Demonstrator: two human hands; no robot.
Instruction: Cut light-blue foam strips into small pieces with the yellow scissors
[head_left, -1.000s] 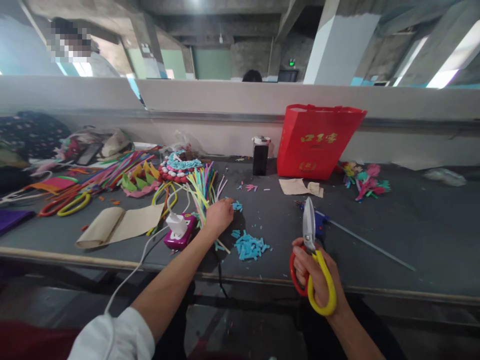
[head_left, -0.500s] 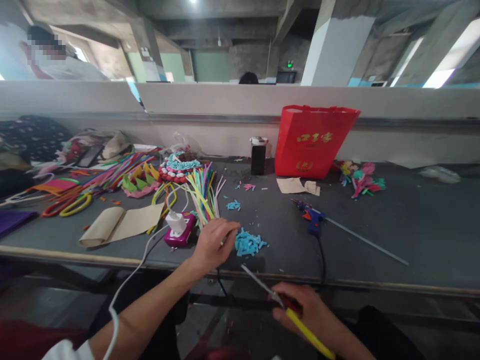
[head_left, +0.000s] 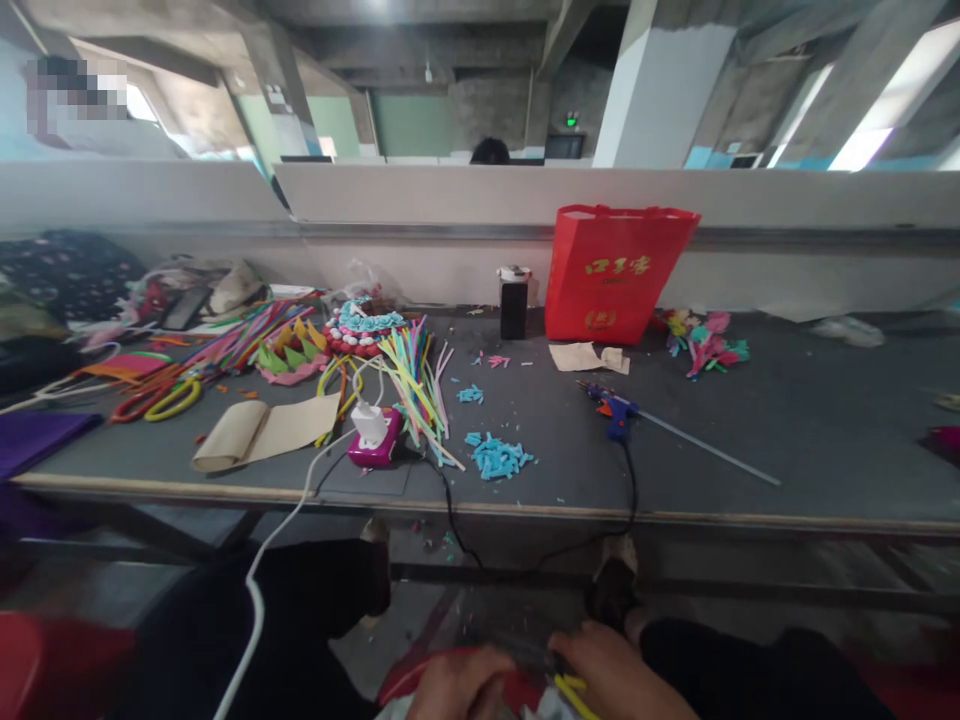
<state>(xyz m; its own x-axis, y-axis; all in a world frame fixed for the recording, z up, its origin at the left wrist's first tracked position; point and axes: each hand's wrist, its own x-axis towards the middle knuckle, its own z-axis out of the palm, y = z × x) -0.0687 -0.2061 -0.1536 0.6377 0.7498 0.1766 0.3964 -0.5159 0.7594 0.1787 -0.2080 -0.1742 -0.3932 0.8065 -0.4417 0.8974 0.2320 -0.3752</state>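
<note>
Low over my lap, my left hand (head_left: 457,685) is blurred, its fingers curled; what they hold, if anything, cannot be made out. Close to its right, my right hand (head_left: 611,675) is closed around scissors with a yellow handle (head_left: 571,690); the dim blades point toward the left hand. Beneath the hands lies something red (head_left: 409,672), partly covered. On the table beyond, a pile of short blue cut pieces (head_left: 499,457) lies near the front edge, with a smaller blue group (head_left: 471,394) behind it. A bundle of coloured fuzzy stems (head_left: 420,385) is left of the piles.
A purple power strip (head_left: 377,445) holds a white plug with a trailing cable. A blue glue gun (head_left: 618,415) with a long glue stick lies right of the pile. Behind stand a dark bottle (head_left: 514,308) and a red bag (head_left: 616,275). Brown paper (head_left: 274,432) lies left.
Both hands have moved down from the table edge toward my lap and closer together. The scissors moved down with the right hand. The left hand has left the blue pile. The view shifted slightly.
</note>
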